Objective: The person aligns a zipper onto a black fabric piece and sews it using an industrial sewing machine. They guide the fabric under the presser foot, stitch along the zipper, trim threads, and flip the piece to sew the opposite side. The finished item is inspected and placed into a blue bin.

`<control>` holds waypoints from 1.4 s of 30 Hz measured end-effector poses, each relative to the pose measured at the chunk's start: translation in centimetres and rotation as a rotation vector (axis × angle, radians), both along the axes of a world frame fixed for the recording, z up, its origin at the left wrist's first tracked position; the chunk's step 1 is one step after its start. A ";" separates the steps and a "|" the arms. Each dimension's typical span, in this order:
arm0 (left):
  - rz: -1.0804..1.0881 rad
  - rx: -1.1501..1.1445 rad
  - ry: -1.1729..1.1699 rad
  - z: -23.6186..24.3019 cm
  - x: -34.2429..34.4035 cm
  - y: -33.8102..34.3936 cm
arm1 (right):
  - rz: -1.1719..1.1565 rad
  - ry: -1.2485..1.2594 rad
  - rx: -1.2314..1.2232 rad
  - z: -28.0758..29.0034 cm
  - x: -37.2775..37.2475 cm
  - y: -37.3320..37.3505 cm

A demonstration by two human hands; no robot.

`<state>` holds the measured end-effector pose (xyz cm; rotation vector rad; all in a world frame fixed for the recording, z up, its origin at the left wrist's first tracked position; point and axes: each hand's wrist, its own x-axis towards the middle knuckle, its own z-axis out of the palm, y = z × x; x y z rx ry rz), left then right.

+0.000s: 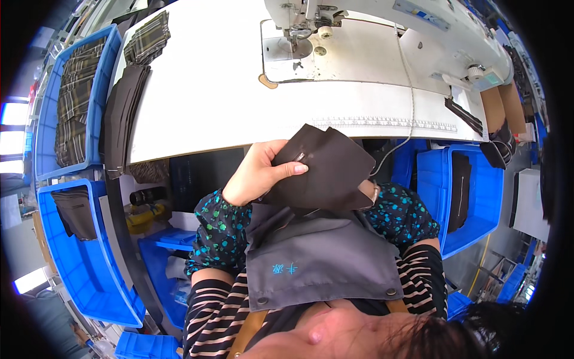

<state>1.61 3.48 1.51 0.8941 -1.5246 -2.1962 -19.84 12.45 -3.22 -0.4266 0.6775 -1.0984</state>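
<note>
A dark brown fabric piece (pixel 326 170) with a notched upper edge is held up in front of my apron, just off the table's near edge. My left hand (pixel 261 170) grips its left side, thumb pressed on top and the other fingers partly behind the cloth. A small pale mark shows on the fabric near that thumb. My right hand (pixel 368 191) is at the right edge of the piece, mostly covered by it, so its fingers are hidden. Both forearms wear dark sleeves with green and blue dots.
A sewing machine (pixel 454 45) stands on the white table (pixel 203 90). Dark fabric strips (pixel 124 113) and plaid pieces (pixel 147 39) lie at its left end. Blue bins (pixel 107 257) with fabric stand left, another blue bin (pixel 485 197) right. A white cord (pixel 411 90) hangs over the table.
</note>
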 end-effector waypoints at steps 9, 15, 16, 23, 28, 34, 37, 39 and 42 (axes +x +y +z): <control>0.012 0.098 0.034 -0.9 0.7 -0.3 | -0.395 2.047 -0.440 6.0 -10.9 -0.1; 0.012 0.153 0.054 -0.4 0.1 0.0 | -0.456 2.314 -0.706 5.0 -13.7 -1.5; 0.022 0.155 0.052 -0.3 0.0 0.1 | -0.449 2.229 -0.743 5.0 -13.0 -1.8; 0.007 0.128 0.022 -0.2 -0.4 0.3 | -0.115 1.219 -0.539 8.0 -6.2 -1.6; 0.003 0.110 0.035 -0.5 -0.7 0.6 | 0.031 1.413 -0.565 6.7 -4.5 -2.1; 0.049 0.018 -0.007 -0.1 -1.4 1.1 | -0.029 1.246 -0.458 5.7 -4.3 -2.3; 0.026 -0.010 -0.012 -0.2 -1.3 1.0 | -0.034 1.243 -0.479 5.8 -4.3 -2.4; 0.026 -0.007 -0.007 -0.2 -1.3 1.0 | -0.035 1.212 -0.466 5.9 -4.2 -2.4; 0.033 0.013 0.007 -0.3 -1.3 1.1 | -0.024 1.204 -0.452 5.7 -4.2 -2.5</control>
